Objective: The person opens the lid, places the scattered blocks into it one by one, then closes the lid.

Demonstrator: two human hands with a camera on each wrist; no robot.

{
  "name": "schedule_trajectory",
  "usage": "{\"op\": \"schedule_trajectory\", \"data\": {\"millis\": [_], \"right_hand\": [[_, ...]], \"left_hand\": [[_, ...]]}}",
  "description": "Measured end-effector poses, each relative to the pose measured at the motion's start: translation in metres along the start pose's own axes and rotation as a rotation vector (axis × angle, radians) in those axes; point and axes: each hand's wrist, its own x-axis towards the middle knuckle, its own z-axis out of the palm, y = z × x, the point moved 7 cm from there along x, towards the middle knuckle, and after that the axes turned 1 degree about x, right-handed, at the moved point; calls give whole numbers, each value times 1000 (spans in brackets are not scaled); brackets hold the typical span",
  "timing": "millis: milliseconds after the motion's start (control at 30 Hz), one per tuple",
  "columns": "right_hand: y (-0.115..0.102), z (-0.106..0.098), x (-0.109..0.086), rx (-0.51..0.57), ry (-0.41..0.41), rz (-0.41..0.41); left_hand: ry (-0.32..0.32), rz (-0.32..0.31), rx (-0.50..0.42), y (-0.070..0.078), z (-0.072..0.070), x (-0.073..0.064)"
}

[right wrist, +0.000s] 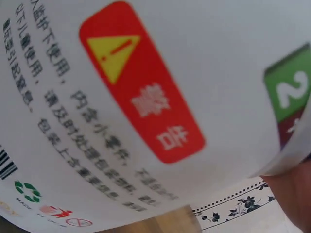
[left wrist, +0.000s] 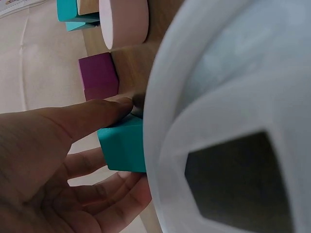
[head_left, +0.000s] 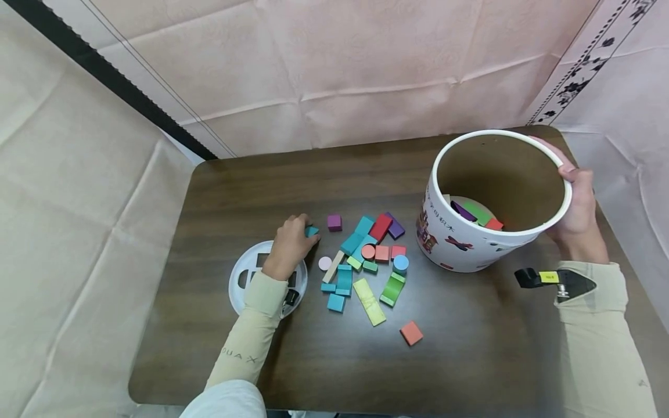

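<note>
My left hand [head_left: 287, 247] reaches over the white round lid [head_left: 237, 278], which has shaped cut-outs. Its thumb and fingers pinch a teal block [left wrist: 125, 145] beside the lid's far edge; the lid hides part of that block in the left wrist view. On the right, my right hand [head_left: 579, 209] grips the rim of a large white printed bucket [head_left: 470, 249]. The bucket leans, and purple, green and red blocks [head_left: 477, 212] show inside it. Red warning print [right wrist: 143, 82] on its wall fills much of the right wrist view.
Between lid and bucket lie several loose blocks [head_left: 362, 242] in teal, red, green and purple. A purple cube [head_left: 334, 223] lies just right of my left hand. One orange square block [head_left: 411, 333] lies nearer the front. Pale cloth [head_left: 340, 69] hangs behind the brown table [head_left: 418, 377].
</note>
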Motion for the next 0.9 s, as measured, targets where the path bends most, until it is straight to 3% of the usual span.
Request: {"op": "schedule_trajectory", "data": {"millis": [67,300,433,600,900], "right_hand": [[-1,1,-1,4,-20,31],[-3,-6,-3,-153,-7,94],[-3,-2,-3,-48,-26,73],[-3,1,-4,30,-35,31],[-2,1,-1,110,-63,11]], "left_hand": [[-6,-3,3,0,0,0],[-21,0,8,1,1,-1],[-17,28,-16,6,-5,-4],[50,86,-45,21,-20,-10],[95,179,-69,61,-49,-21]]}}
